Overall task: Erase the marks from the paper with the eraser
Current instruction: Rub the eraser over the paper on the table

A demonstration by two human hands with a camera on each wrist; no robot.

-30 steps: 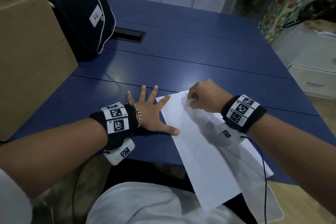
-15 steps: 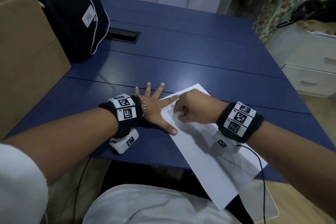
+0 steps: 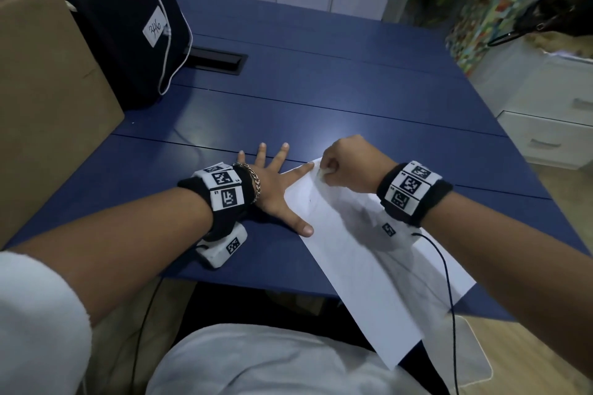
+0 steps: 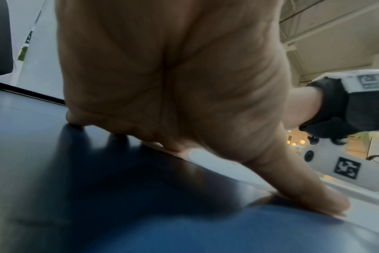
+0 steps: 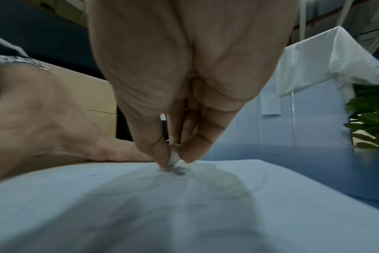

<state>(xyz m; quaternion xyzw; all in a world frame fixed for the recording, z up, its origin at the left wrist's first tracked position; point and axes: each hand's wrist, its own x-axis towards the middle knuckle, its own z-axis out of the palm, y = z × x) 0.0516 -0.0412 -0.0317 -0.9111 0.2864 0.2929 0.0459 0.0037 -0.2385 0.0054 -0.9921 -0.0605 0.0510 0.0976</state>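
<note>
The right hand [image 3: 349,167] pinches a small white eraser [image 5: 174,156] onto the paper's [image 3: 369,260] far left corner; the left hand [image 3: 276,189], fingers spread flat, pins the paper's left edge to the blue table [image 3: 321,99].

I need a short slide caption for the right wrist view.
Right hand pinches a small eraser against marks on the paper.

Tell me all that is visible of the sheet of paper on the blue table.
The paper is a plain white sheet lying flat and askew on the blue table, its near end hanging over the table edge. Faint grey marks show near its far corner. The left hand presses its left edge with spread fingers. The right hand pinches a small white eraser down onto the marks.
</note>
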